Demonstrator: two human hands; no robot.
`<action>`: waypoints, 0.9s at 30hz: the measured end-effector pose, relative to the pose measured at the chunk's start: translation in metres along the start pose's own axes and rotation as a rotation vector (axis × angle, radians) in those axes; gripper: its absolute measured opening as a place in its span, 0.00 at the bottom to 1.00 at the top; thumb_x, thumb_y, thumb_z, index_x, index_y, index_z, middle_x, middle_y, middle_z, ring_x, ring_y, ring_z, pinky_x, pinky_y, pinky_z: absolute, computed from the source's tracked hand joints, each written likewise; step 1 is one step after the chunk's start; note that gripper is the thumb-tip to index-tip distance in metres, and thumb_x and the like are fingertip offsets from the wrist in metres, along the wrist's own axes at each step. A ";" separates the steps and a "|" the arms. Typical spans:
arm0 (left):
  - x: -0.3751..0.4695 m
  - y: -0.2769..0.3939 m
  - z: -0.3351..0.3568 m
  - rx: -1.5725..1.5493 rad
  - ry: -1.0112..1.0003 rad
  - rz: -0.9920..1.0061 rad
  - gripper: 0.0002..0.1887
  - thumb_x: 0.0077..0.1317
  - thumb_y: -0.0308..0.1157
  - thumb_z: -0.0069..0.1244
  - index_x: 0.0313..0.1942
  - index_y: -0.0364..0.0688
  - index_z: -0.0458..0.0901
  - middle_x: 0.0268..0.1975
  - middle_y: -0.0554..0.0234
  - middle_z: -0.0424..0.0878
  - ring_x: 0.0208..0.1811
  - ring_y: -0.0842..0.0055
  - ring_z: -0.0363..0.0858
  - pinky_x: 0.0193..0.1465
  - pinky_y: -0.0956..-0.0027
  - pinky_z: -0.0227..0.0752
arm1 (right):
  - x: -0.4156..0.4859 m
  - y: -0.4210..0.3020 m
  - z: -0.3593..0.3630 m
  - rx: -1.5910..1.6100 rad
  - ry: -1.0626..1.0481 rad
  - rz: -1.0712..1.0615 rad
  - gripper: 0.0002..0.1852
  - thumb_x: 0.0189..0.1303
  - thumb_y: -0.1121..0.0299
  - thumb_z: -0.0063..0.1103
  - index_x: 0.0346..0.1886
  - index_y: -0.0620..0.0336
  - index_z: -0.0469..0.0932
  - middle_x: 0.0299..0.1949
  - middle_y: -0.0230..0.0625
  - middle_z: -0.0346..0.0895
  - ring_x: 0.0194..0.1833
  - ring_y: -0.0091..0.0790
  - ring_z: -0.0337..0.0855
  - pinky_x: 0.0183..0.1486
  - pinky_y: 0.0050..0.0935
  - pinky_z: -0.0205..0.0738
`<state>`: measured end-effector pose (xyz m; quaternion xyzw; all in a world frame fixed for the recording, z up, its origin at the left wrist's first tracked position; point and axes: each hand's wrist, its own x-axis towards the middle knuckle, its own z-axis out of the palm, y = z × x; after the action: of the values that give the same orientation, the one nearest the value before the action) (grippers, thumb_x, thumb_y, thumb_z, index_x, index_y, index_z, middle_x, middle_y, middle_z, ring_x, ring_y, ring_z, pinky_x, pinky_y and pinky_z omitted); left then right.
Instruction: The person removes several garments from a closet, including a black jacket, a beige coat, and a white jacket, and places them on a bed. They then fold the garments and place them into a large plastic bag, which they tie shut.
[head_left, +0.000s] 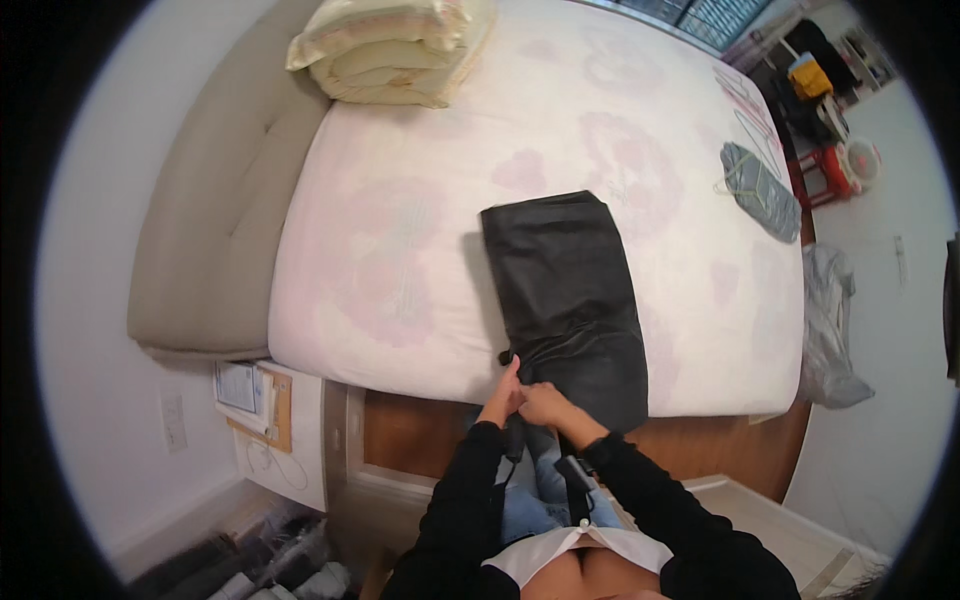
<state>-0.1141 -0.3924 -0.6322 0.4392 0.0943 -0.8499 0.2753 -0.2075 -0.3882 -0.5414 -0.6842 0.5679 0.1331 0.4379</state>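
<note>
A black leather-look garment (570, 277) lies folded across the near side of the bed, and its lower part hangs over the edge in front of me. Creases run across its middle. My left hand (510, 396) grips the garment's near left edge, thumb pointing up. Close against it, my right hand (546, 405) has its fingers curled on the same edge. What exactly lies between the fingers is hidden.
The bed (390, 262) has a pale heart-patterned sheet and a padded headboard (217, 217). A folded quilt (397, 56) sits at the far left. Hangers (757, 142) and a grey bundle (763, 193) lie on the right. A bedside cabinet (281, 476) stands near left.
</note>
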 end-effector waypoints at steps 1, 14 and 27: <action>0.008 0.010 -0.021 0.284 -0.081 -0.066 0.45 0.51 0.60 0.49 0.63 0.46 0.50 0.59 0.58 0.63 0.61 0.66 0.58 0.58 0.53 0.52 | -0.003 0.029 -0.012 0.254 0.183 -0.232 0.19 0.39 0.68 0.55 0.39 0.66 0.74 0.40 0.47 0.73 0.49 0.52 0.68 0.52 0.39 0.62; 0.092 0.142 -0.059 0.596 -0.008 -0.024 0.42 0.54 0.52 0.52 0.62 0.42 0.49 0.61 0.64 0.60 0.63 0.69 0.55 0.62 0.61 0.49 | -0.047 0.262 0.040 1.280 0.380 0.427 0.66 0.29 0.59 0.77 0.65 0.63 0.32 0.61 0.52 0.51 0.61 0.43 0.55 0.61 0.34 0.52; 0.096 0.128 0.016 0.237 -0.141 -0.095 0.31 0.59 0.52 0.45 0.55 0.38 0.66 0.55 0.55 0.69 0.56 0.61 0.66 0.61 0.57 0.56 | -0.071 0.241 0.081 1.505 0.587 0.435 0.25 0.39 0.82 0.60 0.47 0.67 0.71 0.41 0.35 0.76 0.43 0.30 0.73 0.50 0.29 0.65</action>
<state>-0.0991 -0.5422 -0.6894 0.4028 -0.0055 -0.8960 0.1868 -0.4206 -0.2738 -0.6482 -0.0911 0.7156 -0.3835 0.5768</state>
